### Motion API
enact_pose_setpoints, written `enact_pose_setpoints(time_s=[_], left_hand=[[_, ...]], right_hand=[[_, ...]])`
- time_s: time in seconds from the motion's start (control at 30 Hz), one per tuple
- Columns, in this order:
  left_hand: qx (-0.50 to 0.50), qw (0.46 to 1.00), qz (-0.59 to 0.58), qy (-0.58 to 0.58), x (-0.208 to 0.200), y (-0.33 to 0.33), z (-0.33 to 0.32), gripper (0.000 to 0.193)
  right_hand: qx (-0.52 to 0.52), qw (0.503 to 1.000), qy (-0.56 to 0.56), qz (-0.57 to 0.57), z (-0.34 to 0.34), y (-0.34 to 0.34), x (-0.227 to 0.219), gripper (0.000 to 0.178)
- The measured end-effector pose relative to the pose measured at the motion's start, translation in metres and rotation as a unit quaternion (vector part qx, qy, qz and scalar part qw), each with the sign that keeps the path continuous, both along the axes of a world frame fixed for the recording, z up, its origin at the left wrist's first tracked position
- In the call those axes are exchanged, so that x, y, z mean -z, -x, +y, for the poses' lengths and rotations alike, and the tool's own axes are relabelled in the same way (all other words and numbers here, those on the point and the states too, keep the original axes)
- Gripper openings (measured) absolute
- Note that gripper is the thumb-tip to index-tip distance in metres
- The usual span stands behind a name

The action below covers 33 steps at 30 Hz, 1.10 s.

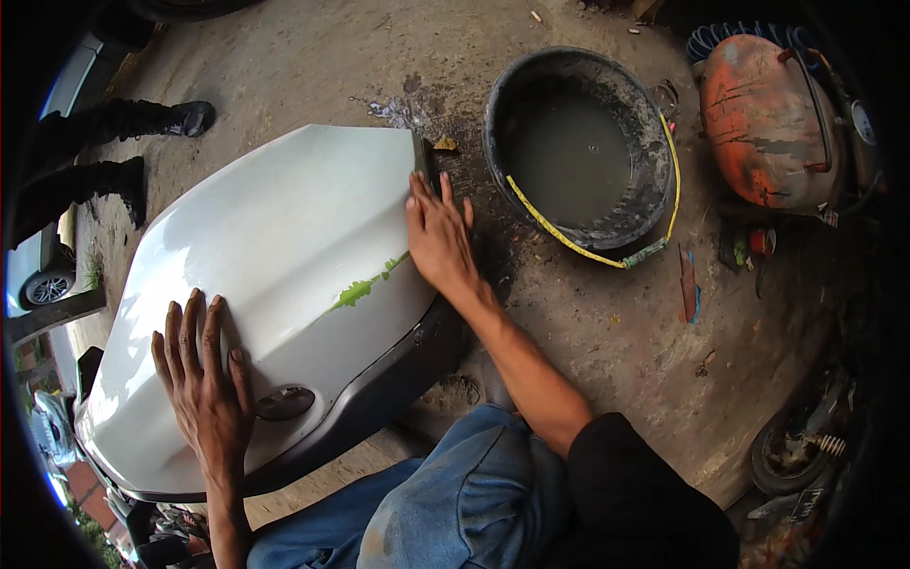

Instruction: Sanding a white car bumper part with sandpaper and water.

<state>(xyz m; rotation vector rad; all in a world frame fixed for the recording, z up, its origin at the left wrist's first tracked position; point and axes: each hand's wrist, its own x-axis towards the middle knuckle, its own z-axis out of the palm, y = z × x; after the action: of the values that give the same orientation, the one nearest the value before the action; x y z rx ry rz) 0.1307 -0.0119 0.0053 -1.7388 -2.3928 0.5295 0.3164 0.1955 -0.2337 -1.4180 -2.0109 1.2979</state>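
A white car panel (275,275) lies on the dirt floor (607,322), glossy and curved, with a streak of green filler (365,289) along its crease. The left hand (204,384) rests flat on the panel's near end, fingers (190,327) spread open and gripping nothing, just beside a round recess (282,403). The right hand (438,237) presses flat on the panel's right edge, fingers straight — the green streak ends right at it. A black tub (580,147) of murky water stands on the floor nearby, and an orange tank (763,119) sits beyond it.
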Motion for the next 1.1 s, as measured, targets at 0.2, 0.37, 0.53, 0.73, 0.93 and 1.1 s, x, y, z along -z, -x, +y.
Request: enact_pose_setpoints(time_s=[0.2,0.37,0.53,0.73,0.93,1.1], left_hand=[[0.013,1.0,-0.007,-0.008,0.003,-0.003,0.004,0.062],[-0.001,1.0,0.004,0.002,0.002,0.0,-0.003,0.062],[0.01,1.0,-0.007,-0.006,0.003,-0.003,0.004,0.061],[0.0,1.0,0.002,-0.007,-0.001,0.001,-0.003,0.06],[0.008,1.0,0.002,-0.007,0.003,-0.001,0.0,0.059],[0.01,1.0,-0.005,-0.008,0.001,-0.004,0.003,0.059]], right_hand=[[0.012,0.999,-0.025,-0.027,0.027,-0.003,0.01,0.055],[0.005,0.999,-0.005,0.035,-0.01,-0.008,0.002,0.055],[0.019,1.0,-0.011,0.001,0.023,-0.005,0.003,0.053],[0.005,1.0,0.019,-0.024,-0.002,-0.003,-0.025,0.054],[0.01,0.999,0.017,-0.035,0.01,-0.001,-0.024,0.054],[0.026,0.999,0.001,-0.048,0.02,0.0,-0.025,0.052]])
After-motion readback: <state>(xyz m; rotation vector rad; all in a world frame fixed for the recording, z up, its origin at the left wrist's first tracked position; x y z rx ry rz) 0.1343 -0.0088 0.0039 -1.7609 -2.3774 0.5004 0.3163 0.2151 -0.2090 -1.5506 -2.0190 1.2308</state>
